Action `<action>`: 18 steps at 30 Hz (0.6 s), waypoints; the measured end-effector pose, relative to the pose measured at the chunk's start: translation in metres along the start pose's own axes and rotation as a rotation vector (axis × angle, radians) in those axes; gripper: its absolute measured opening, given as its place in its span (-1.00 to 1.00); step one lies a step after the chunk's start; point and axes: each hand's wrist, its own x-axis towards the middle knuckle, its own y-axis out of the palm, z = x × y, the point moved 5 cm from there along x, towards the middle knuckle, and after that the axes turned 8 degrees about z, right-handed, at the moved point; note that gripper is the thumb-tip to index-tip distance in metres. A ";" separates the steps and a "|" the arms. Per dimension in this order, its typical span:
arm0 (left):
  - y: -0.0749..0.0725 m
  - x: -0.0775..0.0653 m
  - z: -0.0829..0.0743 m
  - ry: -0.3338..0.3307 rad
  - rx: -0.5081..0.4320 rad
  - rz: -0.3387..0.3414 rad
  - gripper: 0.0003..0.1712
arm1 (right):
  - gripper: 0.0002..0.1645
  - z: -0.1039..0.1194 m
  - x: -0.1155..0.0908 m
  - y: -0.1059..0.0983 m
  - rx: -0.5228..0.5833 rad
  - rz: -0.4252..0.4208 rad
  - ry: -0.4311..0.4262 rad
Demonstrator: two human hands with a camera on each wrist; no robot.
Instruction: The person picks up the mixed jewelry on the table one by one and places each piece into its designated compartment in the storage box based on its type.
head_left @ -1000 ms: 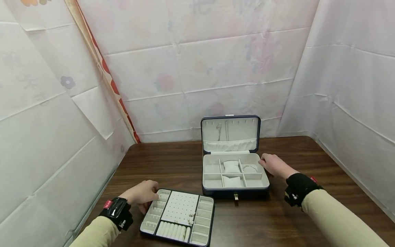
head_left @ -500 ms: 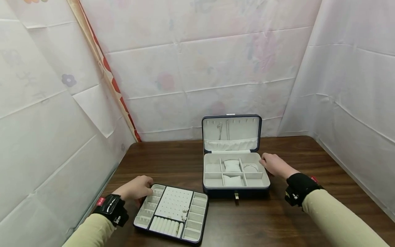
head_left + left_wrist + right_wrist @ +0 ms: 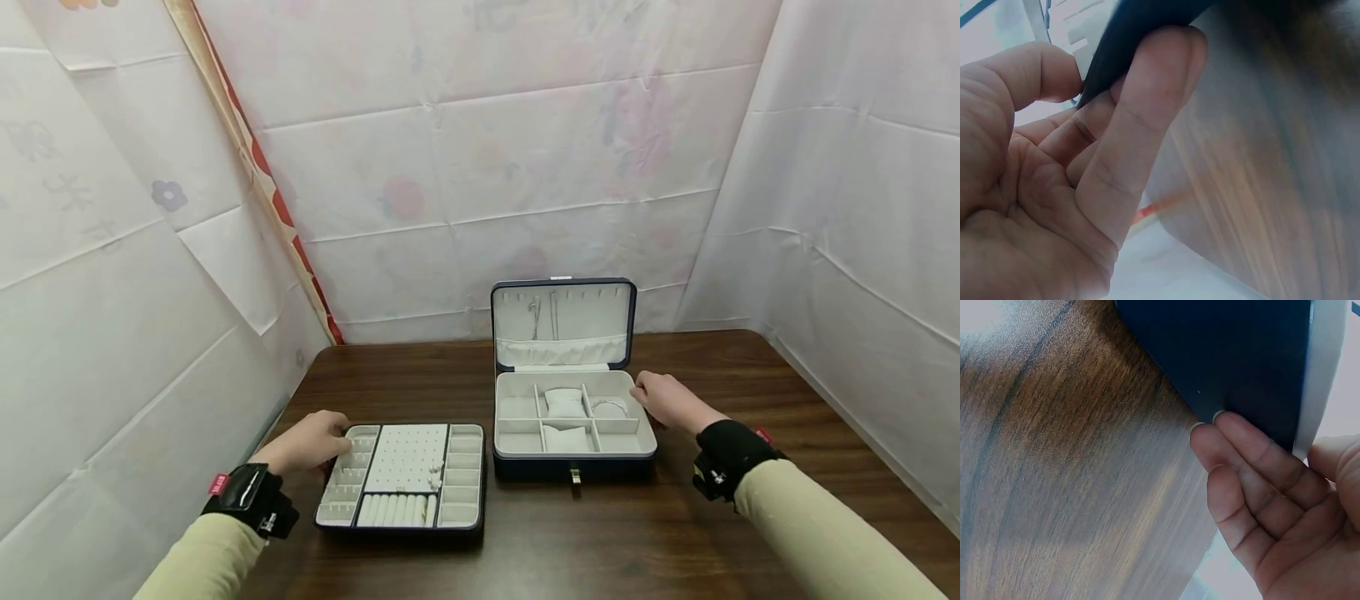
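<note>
In the head view my left hand (image 3: 303, 442) pinches the left edge of a jewelry tray (image 3: 474, 483). The left wrist view shows thumb above and fingers beneath the tray's dark edge (image 3: 1125, 47). Pale slots, a dotted earring panel with a few small earrings (image 3: 435, 476) and a row of ring rolls (image 3: 396, 509) fill the tray. Right of it stands an open navy jewelry box (image 3: 532, 468). My right hand (image 3: 671, 400) grips its right wall, the thumb at the pale rim and fingers against the navy side (image 3: 1241, 356).
Inside the box are two white cushions (image 3: 565, 403) and a bracelet (image 3: 610, 407). Necklaces (image 3: 535, 317) hang in the raised lid (image 3: 592, 317). The wooden table (image 3: 570, 550) ends at sheet-covered walls (image 3: 480, 167) behind and at both sides.
My left hand has drawn the tray leftward and away from me, turning it square to the box. The right hand and the box have stayed put.
</note>
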 end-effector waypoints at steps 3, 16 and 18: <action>-0.007 0.000 0.002 -0.009 -0.005 -0.002 -0.48 | -0.78 0.000 0.000 0.000 -0.015 -0.002 -0.006; -0.027 0.002 0.001 -0.060 -0.078 -0.039 -0.47 | -0.77 0.000 0.000 -0.001 -0.004 0.007 -0.002; -0.030 0.002 0.000 -0.057 -0.091 -0.044 -0.49 | -0.77 0.000 0.000 -0.001 -0.010 0.005 -0.001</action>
